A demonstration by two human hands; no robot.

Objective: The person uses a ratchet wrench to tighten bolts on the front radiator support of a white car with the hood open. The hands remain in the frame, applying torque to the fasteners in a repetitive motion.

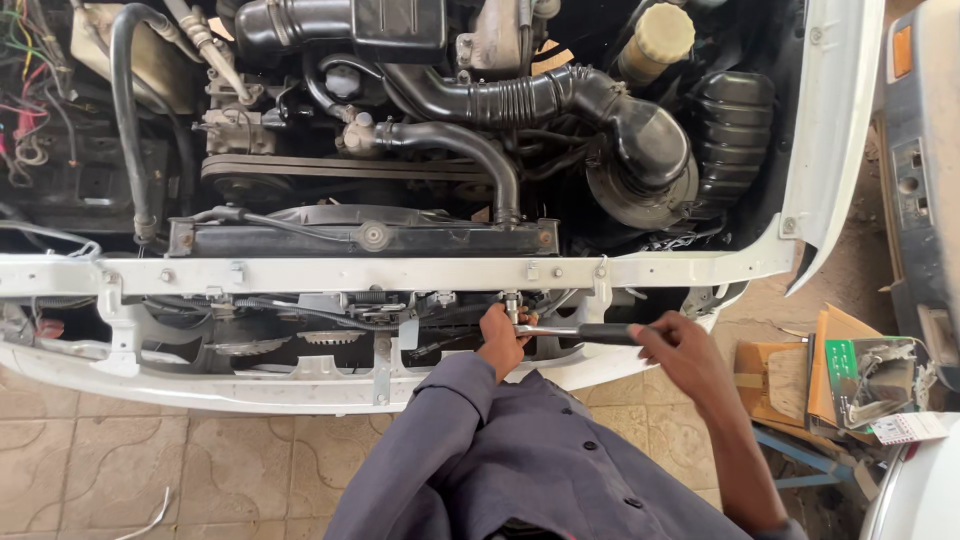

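Observation:
I look down into an open engine bay of a white car with its front grille off. My right hand grips the black handle of a ratchet wrench that lies level, pointing left. The wrench's socket head stands on a fastener just under the white crossbeam. My left hand is closed around the head end of the wrench, steadying it. Both arms wear grey-blue sleeves.
Behind the crossbeam sit the radiator top, a black ribbed intake hose and a yellow-capped reservoir. Loose wires hang at the far left. Cardboard boxes and a headlamp unit lie on the tiled floor at the right.

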